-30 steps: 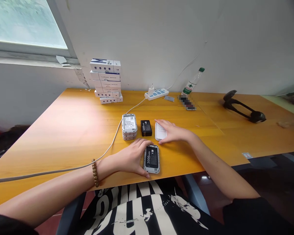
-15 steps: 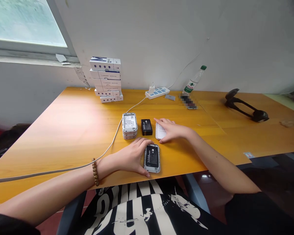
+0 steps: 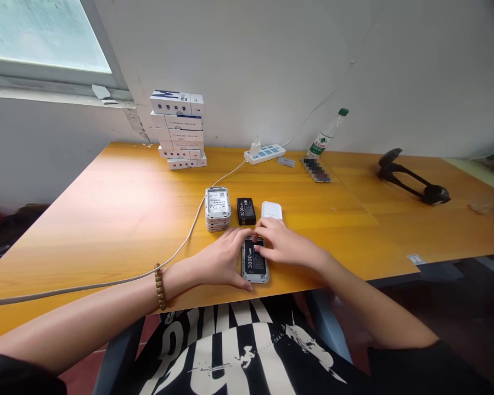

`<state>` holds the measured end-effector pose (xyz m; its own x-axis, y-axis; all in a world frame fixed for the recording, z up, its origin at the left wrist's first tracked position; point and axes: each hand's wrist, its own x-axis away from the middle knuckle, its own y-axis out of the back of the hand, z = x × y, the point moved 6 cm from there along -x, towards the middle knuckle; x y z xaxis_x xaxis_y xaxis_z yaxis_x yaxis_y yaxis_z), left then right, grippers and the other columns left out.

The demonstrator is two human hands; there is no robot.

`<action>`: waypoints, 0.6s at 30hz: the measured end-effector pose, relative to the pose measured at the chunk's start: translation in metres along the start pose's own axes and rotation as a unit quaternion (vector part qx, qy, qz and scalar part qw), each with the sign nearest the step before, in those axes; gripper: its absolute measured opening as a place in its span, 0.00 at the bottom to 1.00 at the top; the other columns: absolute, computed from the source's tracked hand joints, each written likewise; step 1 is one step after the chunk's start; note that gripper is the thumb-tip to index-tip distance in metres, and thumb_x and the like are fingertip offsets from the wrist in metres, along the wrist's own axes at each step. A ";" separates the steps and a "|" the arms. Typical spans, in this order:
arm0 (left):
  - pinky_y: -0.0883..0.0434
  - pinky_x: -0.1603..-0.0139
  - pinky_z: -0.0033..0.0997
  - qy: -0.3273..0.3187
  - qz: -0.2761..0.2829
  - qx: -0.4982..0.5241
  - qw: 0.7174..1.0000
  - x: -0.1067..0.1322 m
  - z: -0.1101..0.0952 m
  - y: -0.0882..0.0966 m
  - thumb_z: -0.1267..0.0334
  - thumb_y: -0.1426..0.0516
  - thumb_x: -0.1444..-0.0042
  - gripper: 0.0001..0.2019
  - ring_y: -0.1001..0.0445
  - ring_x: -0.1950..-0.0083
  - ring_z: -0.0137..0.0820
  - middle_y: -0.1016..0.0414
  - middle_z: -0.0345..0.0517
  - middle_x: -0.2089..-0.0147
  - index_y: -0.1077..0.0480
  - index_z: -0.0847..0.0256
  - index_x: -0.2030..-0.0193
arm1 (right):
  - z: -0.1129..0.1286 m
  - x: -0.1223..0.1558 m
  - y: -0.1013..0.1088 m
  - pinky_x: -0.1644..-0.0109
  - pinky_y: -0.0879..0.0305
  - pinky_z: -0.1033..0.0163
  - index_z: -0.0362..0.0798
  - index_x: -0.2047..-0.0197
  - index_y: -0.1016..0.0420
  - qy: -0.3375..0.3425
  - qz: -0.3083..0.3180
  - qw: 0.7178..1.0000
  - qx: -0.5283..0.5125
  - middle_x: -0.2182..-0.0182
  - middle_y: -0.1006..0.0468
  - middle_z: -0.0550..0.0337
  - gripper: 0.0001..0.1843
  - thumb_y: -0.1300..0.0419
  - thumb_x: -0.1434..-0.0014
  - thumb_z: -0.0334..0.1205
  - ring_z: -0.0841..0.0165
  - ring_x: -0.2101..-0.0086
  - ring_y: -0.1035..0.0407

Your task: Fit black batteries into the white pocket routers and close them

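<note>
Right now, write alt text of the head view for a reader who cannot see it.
A person's left hand cups a device on a table, the right hand over its black battery. Behind it sit a device stack, more batteries and a white cover; stacked boxes stand by the wall.

Along the back of the table (image 3: 346, 219), a white power strip (image 3: 273, 154) lies left of a green-capped bottle (image 3: 327, 134); a pixelated phone (image 3: 316, 170) sits just before it, a black stand-like object (image 3: 434, 193) farther right
</note>
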<state>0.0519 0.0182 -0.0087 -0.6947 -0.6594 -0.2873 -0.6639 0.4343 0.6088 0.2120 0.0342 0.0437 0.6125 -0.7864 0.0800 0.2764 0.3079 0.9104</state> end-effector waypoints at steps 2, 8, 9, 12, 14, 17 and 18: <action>0.27 0.33 0.70 -0.007 -0.001 -0.009 1.000 0.000 0.000 -0.001 0.44 0.22 0.60 0.56 0.30 0.33 0.62 0.31 0.62 0.33 0.42 0.56 0.27 | 0.006 0.003 -0.011 0.39 0.30 0.42 0.49 0.54 0.26 -0.016 0.012 1.000 0.017 0.51 0.26 0.47 0.04 0.40 0.29 0.38 0.50 0.48 0.30; 0.26 0.34 0.68 -0.028 -0.010 -0.023 0.999 0.000 -0.004 0.000 0.43 0.22 0.60 0.56 0.29 0.34 0.60 0.31 0.60 0.35 0.43 0.53 0.28 | 0.009 -0.002 -0.015 0.39 0.31 0.42 0.50 0.58 0.33 -0.057 0.029 0.998 0.019 0.52 0.28 0.48 0.05 0.40 0.30 0.39 0.50 0.46 0.31; 0.26 0.34 0.68 -0.028 -0.012 -0.024 0.999 0.000 -0.004 0.000 0.43 0.21 0.61 0.56 0.29 0.34 0.60 0.31 0.60 0.35 0.43 0.53 0.29 | 0.009 -0.004 -0.015 0.39 0.31 0.42 0.51 0.59 0.34 -0.065 0.033 0.997 0.011 0.53 0.28 0.49 0.07 0.39 0.30 0.39 0.50 0.46 0.31; 0.25 0.35 0.68 -0.025 -0.013 -0.025 0.999 0.000 -0.005 0.001 0.44 0.21 0.64 0.57 0.28 0.35 0.59 0.31 0.60 0.36 0.42 0.55 0.30 | 0.010 -0.006 -0.010 0.41 0.30 0.44 0.52 0.61 0.38 -0.086 0.033 0.995 -0.027 0.54 0.28 0.52 0.11 0.38 0.31 0.42 0.52 0.48 0.31; 0.24 0.37 0.67 -0.024 -0.014 -0.023 0.999 0.001 -0.006 0.001 0.46 0.20 0.64 0.55 0.27 0.36 0.58 0.31 0.59 0.37 0.41 0.55 0.31 | 0.012 -0.003 -0.002 0.43 0.30 0.47 0.52 0.63 0.39 -0.087 0.019 0.994 -0.061 0.55 0.29 0.54 0.13 0.37 0.32 0.45 0.54 0.49 0.30; 0.22 0.39 0.65 -0.029 -0.023 -0.022 0.999 0.002 -0.011 0.002 0.49 0.21 0.63 0.53 0.27 0.38 0.56 0.31 0.56 0.39 0.40 0.53 0.33 | 0.020 0.007 0.012 0.49 0.29 0.53 0.53 0.60 0.37 -0.048 0.035 0.991 -0.117 0.56 0.28 0.58 0.13 0.35 0.34 0.44 0.59 0.55 0.30; 0.22 0.39 0.65 -0.035 -0.026 -0.026 0.999 0.002 -0.014 0.002 0.50 0.21 0.63 0.52 0.27 0.37 0.56 0.31 0.57 0.38 0.40 0.53 0.34 | 0.023 0.012 0.016 0.51 0.30 0.54 0.53 0.59 0.36 -0.031 0.057 0.989 -0.137 0.57 0.27 0.59 0.11 0.35 0.35 0.42 0.61 0.56 0.29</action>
<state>0.0531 0.0089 0.0026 -0.6793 -0.6341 -0.3695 -0.6851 0.3674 0.6290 0.2064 0.0175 0.0688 0.6066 -0.7674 0.2077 0.4035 0.5223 0.7512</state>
